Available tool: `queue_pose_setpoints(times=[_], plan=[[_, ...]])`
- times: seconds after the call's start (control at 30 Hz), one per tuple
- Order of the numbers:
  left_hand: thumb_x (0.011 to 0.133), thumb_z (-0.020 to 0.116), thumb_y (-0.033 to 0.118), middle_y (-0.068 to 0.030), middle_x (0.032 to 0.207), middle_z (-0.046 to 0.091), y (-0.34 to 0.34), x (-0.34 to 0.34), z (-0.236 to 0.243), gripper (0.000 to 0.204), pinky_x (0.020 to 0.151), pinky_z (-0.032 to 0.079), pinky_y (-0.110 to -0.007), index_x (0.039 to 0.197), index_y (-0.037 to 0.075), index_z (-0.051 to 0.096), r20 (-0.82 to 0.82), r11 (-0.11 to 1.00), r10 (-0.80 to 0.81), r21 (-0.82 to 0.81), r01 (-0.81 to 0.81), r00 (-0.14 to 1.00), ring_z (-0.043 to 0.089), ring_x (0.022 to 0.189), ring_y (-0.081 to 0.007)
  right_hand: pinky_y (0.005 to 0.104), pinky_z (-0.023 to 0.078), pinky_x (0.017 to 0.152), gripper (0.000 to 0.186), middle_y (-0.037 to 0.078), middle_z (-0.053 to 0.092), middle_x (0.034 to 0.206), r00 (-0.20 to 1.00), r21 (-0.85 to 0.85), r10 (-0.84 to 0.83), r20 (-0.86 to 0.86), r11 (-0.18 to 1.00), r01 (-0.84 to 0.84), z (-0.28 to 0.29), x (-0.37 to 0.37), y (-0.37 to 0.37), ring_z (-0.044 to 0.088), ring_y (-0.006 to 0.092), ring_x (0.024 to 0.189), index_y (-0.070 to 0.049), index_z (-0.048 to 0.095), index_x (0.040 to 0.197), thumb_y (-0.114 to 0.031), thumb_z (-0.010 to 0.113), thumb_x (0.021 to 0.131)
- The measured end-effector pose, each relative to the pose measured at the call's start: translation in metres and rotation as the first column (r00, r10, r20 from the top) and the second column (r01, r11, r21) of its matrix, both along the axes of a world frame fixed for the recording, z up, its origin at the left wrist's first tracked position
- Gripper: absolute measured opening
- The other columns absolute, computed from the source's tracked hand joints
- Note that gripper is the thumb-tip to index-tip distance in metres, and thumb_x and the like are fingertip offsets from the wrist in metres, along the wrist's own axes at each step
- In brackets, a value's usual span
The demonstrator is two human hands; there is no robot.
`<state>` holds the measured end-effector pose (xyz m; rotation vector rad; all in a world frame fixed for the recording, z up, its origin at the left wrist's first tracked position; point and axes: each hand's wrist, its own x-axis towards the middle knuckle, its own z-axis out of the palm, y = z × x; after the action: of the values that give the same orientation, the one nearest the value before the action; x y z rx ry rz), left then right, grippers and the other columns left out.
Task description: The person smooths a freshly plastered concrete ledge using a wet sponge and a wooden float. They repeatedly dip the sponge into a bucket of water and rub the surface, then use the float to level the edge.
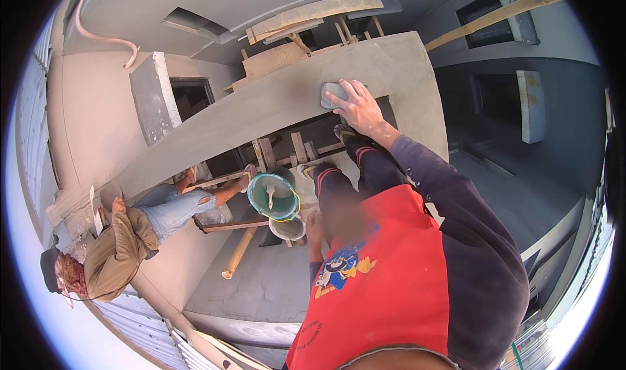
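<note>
My right hand point(360, 111) lies over a grey sponge point(330, 96), pressing it to the smooth plastered face of a long concrete beam point(261, 113). Its fingers spread across the sponge's top. Down by my side, my left hand point(314, 229) hangs near the buckets; it is small and partly shadowed, so its fingers cannot be made out. A green bucket point(284, 205) with a yellow handle stands in front of my legs, a brush point(270, 194) inside it. Partly hidden beneath it is a grey-smeared pail point(287, 229).
My feet stand on narrow scaffold boards, with wooden uprights point(298, 147) beside them. At left another person point(130, 239) sits or leans by the beam's end. A bamboo pole point(238, 254) juts out below the buckets. Planks point(315, 11) lie beyond the beam; a timber pole point(493, 21) slants at upper right.
</note>
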<state>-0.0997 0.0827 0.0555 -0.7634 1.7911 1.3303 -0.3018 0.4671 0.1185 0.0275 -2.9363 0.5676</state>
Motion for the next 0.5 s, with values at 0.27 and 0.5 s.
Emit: queue_pose_setpoints(times=[0.27,0.5], plan=[[0.094,0.056,0.026,-0.0074,0.113,0.059,-0.031,-0.022,0.012,0.042,0.084,0.048,-0.033,0.129,0.004,0.05,0.057,0.973,0.204,-0.122,-0.196,0.977,0.059,0.099,-0.0197,0.0456,0.037,0.098,0.041,0.019,0.049,0.117,0.891,0.047,-0.435,-0.129,0.895,0.444,-0.018,-0.052,0.038,0.045,0.0357,0.112,-0.017,0.061,0.123,-0.029,0.065,0.084],[0.094,0.055,0.025,-0.009,0.121,0.059,-0.037,-0.047,0.032,0.038,0.087,0.047,-0.037,0.128,0.008,0.051,0.112,0.966,0.195,-0.195,-0.171,0.974,0.06,0.097,-0.0203,0.0452,0.037,0.103,0.043,0.02,0.047,0.127,0.792,0.133,-0.61,-0.018,0.784,0.607,-0.021,0.014,0.154,0.045,0.0361,0.117,-0.02,0.058,0.128,-0.027,0.064,0.085]])
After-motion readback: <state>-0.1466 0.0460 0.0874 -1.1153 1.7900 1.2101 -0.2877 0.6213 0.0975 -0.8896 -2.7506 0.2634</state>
